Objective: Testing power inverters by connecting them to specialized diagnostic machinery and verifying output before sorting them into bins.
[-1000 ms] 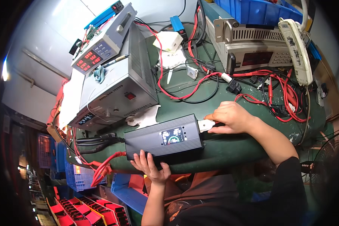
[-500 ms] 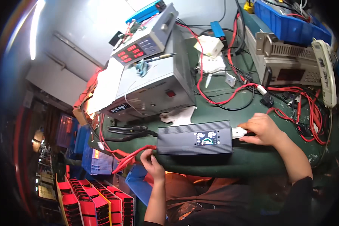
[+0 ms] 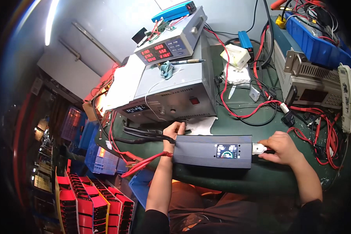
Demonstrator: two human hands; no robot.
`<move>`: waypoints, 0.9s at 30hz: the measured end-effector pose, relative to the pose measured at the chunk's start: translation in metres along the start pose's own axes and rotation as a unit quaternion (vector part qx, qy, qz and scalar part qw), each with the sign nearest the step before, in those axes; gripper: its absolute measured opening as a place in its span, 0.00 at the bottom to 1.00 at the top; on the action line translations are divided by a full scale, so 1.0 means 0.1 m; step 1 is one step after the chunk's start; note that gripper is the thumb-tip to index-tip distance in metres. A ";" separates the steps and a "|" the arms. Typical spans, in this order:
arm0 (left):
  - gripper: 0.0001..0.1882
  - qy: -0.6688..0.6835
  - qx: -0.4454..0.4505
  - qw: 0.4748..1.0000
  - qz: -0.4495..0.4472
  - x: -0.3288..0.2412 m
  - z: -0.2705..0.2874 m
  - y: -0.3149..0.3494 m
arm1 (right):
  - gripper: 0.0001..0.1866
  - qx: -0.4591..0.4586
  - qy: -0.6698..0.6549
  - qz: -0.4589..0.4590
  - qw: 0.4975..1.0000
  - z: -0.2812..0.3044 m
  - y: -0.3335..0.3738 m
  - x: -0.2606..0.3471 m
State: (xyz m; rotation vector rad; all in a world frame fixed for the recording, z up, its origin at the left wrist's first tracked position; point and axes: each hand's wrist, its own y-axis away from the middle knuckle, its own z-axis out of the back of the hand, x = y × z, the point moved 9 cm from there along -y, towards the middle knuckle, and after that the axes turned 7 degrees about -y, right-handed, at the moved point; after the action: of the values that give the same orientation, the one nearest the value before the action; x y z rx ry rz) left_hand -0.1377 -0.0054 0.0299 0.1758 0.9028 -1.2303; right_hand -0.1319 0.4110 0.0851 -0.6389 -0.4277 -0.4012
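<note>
A black ribbed power inverter (image 3: 195, 151) with a small lit screen (image 3: 227, 151) lies in front of me on the green table. My right hand (image 3: 282, 149) grips a white plug (image 3: 258, 148) at the inverter's right end. Thick black cables (image 3: 146, 134) and red cables (image 3: 148, 163) run from its left end. Across these cables reaches my left hand (image 3: 174, 129), its fingers curled beside a white cloth (image 3: 201, 125). Something small and dark shows at those fingertips, too little to name.
Behind stands a grey power supply (image 3: 179, 97), with a meter with red digits (image 3: 160, 50) on top. Red and black leads (image 3: 319, 128) tangle at the right, near bench instruments (image 3: 312, 87) and a blue bin (image 3: 319, 43). Red-and-black racks (image 3: 91, 199) stand at the lower left.
My left hand has gone from the red cables over the black ones to the cloth's edge. My right hand stays on the plug. The meter's digits differ, and the view has shifted.
</note>
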 end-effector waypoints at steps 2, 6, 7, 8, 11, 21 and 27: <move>0.16 0.019 -0.003 0.999 -0.035 -0.01 0.02 0.00 | 0.21 0.002 -0.006 -0.001 1.000 -0.02 -0.01 0.02; 0.17 -0.065 0.027 0.996 -0.051 -0.10 -0.04 -0.02 | 0.22 -0.003 -0.005 -0.011 1.000 -0.05 0.02 -0.04; 0.17 -0.065 0.025 0.996 -0.049 -0.09 -0.04 -0.03 | 0.22 -0.001 -0.005 -0.009 1.000 -0.05 0.00 -0.04; 0.17 -0.096 0.014 0.995 -0.033 -0.05 -0.04 -0.05 | 0.22 -0.005 -0.010 -0.009 1.000 -0.04 -0.02 -0.03; 0.17 -0.138 -0.009 0.990 -0.016 -0.08 -0.07 -0.11 | 0.22 -0.008 -0.015 -0.009 1.000 -0.06 -0.02 -0.02; 0.16 -0.182 -0.022 0.983 -0.021 -0.25 -0.06 -0.12 | 0.22 -0.013 -0.007 -0.004 1.000 -0.02 -0.02 -0.01; 0.14 -0.032 -0.131 0.989 -0.055 -0.10 0.20 -0.03 | 0.22 -0.005 -0.012 0.002 1.000 0.00 -0.05 0.05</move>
State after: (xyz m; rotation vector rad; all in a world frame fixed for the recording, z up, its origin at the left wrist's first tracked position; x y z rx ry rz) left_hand -0.1307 -0.0105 0.0514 -0.1243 1.0194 -1.1987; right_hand -0.1300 0.4059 0.0897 -0.6553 -0.4469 -0.3932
